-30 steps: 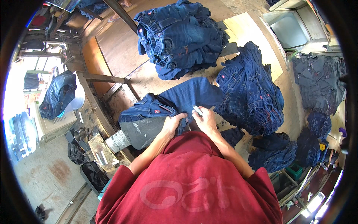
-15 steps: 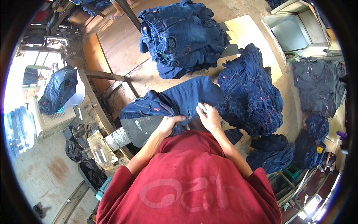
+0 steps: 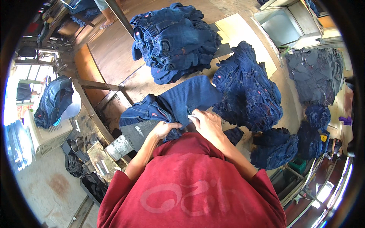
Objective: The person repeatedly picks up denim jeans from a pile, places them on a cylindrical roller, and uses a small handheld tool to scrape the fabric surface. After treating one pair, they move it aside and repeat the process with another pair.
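A pair of blue denim trousers (image 3: 195, 93) lies spread in front of me, partly over a worn dark board (image 3: 139, 133). My left hand (image 3: 163, 130) pinches the garment's near edge between thumb and fingers, beside a small red tag. Just to its right, my right hand (image 3: 208, 123) is closed around a small whitish stick-like tool (image 3: 193, 118), whose kind I cannot make out. The tool's tip is against or just above the denim near the edge. My fingers hide part of the tool.
Beyond the garment stands a tall stack of folded denim (image 3: 175, 38). A heap of denim (image 3: 247, 89) lies to the right, with dark grey garments (image 3: 315, 74) farther right. A metal cup (image 3: 77, 144) and a beige appliance (image 3: 51, 136) are at left. Another person's leg (image 3: 107, 16) shows at the top.
My right hand has shifted left and nearer to me, bringing the whitish tool down to the denim's edge. My left hand keeps its pinch. The whole view has shifted slightly.
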`<action>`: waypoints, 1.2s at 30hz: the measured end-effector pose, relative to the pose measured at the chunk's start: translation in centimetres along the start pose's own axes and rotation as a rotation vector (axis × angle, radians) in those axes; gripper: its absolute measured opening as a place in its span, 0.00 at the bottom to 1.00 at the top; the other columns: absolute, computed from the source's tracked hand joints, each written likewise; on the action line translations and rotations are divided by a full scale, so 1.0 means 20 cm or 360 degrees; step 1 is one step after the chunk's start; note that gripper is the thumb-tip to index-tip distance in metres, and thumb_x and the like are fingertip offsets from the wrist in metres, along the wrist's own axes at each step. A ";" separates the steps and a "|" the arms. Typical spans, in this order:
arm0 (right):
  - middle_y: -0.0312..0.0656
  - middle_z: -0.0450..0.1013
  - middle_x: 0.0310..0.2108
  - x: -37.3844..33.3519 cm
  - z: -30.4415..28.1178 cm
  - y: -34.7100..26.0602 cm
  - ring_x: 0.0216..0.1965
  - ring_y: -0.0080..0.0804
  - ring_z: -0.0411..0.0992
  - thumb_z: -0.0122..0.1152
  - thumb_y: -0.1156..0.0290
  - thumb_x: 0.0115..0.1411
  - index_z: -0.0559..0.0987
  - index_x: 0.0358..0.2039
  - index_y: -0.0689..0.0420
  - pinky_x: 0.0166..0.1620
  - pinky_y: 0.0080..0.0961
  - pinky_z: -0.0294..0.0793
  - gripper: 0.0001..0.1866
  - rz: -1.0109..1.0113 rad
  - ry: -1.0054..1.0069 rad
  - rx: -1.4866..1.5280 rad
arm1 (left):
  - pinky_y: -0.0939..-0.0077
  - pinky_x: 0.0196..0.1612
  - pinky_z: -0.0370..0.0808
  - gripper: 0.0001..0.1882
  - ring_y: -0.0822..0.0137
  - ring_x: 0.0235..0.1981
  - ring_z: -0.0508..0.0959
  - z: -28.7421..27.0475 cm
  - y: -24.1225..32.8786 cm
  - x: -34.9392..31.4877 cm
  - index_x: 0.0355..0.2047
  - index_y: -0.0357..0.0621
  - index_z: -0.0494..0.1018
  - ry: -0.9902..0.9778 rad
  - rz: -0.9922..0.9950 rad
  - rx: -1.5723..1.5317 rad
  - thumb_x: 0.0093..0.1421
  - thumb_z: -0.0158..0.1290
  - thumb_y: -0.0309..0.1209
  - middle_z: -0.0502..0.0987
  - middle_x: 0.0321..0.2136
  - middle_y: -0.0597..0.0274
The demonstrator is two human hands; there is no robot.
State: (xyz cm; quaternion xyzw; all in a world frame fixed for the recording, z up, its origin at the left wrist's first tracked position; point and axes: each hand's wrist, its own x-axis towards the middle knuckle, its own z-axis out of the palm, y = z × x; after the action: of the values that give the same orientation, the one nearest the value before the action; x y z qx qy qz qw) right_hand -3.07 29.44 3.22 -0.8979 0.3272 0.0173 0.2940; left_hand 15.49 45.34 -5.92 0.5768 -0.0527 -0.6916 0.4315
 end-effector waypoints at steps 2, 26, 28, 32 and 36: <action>0.47 0.83 0.32 0.00 0.01 0.00 0.33 0.53 0.83 0.64 0.60 0.72 0.80 0.40 0.51 0.36 0.49 0.82 0.09 0.0058 0.0195 -0.0028 | 0.66 0.54 0.82 0.13 0.61 0.46 0.87 -0.02 0.01 0.00 0.45 0.30 0.86 -0.0028 -0.0035 0.0085 0.61 0.64 0.22 0.89 0.45 0.53; 0.35 0.80 0.27 0.13 0.15 0.21 0.29 0.19 0.72 0.74 0.65 0.65 0.88 0.38 0.60 0.35 0.29 0.74 0.11 0.0373 -0.0380 0.1049 | 0.69 0.55 0.82 0.18 0.62 0.48 0.87 -0.05 0.05 0.03 0.50 0.27 0.83 -0.0227 -0.0045 -0.0249 0.59 0.66 0.18 0.88 0.48 0.53; 0.35 0.80 0.26 0.13 0.14 0.25 0.29 0.19 0.72 0.73 0.65 0.66 0.88 0.38 0.60 0.35 0.29 0.74 0.11 0.0445 -0.0344 0.1013 | 0.68 0.56 0.82 0.18 0.62 0.49 0.87 -0.05 0.03 0.04 0.51 0.27 0.83 -0.0252 -0.0045 -0.0295 0.59 0.66 0.17 0.88 0.49 0.53; 0.32 0.82 0.30 0.12 0.15 0.27 0.31 0.18 0.74 0.73 0.65 0.66 0.88 0.43 0.59 0.38 0.26 0.74 0.11 0.0452 -0.0352 0.1083 | 0.68 0.56 0.83 0.18 0.62 0.49 0.88 -0.05 0.04 0.03 0.51 0.26 0.83 -0.0207 -0.0088 -0.0272 0.59 0.65 0.16 0.88 0.49 0.52; 0.33 0.83 0.31 0.13 0.23 0.27 0.33 0.19 0.75 0.73 0.66 0.66 0.87 0.42 0.60 0.39 0.26 0.76 0.10 0.0302 -0.0341 0.1254 | 0.68 0.56 0.83 0.18 0.62 0.48 0.88 -0.03 0.09 0.00 0.51 0.25 0.82 -0.0231 -0.0125 -0.0258 0.60 0.64 0.15 0.87 0.49 0.51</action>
State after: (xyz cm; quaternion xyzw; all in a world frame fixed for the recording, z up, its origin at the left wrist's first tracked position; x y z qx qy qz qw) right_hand -3.49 27.08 -3.94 -0.6757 0.3578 0.0112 0.6444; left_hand 16.94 44.40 -5.13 0.4900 -0.0051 -0.7500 0.4443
